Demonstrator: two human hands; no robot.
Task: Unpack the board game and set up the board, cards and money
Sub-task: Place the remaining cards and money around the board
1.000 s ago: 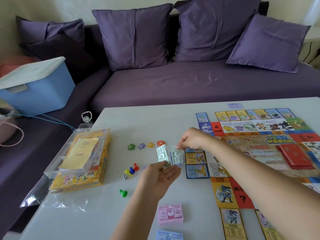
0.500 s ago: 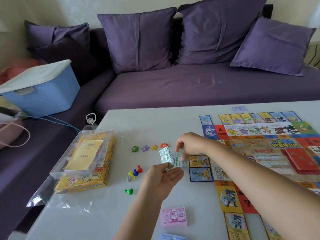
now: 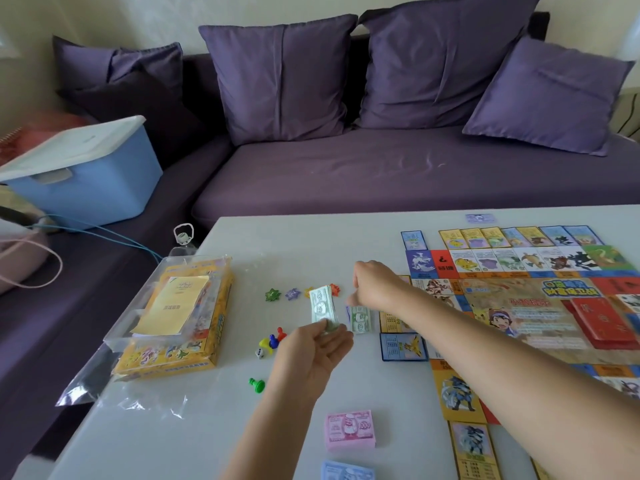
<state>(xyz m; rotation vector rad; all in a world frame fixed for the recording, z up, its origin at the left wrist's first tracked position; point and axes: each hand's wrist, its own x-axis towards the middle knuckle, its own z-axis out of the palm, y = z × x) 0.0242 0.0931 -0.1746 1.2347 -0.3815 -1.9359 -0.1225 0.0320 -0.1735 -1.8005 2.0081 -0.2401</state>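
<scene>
Holding a wad of green notes (image 3: 322, 306) in the left hand (image 3: 311, 355), fingers (image 3: 338, 337) clenched round its lower end, right hand (image 3: 377, 287) curled over one green note (image 3: 360, 318) flat on the worktop (image 3: 277, 251) beside the board (image 3: 519, 306), grasp unclear

Game box (image 3: 180, 355) lies at the counter's (image 3: 294, 247) left, board (image 3: 540, 317) at its right, pawns (image 3: 272, 341) between them. Money stacks (image 3: 349, 429) sit near the front edge. Sofa (image 3: 381, 174) stands behind.
</scene>
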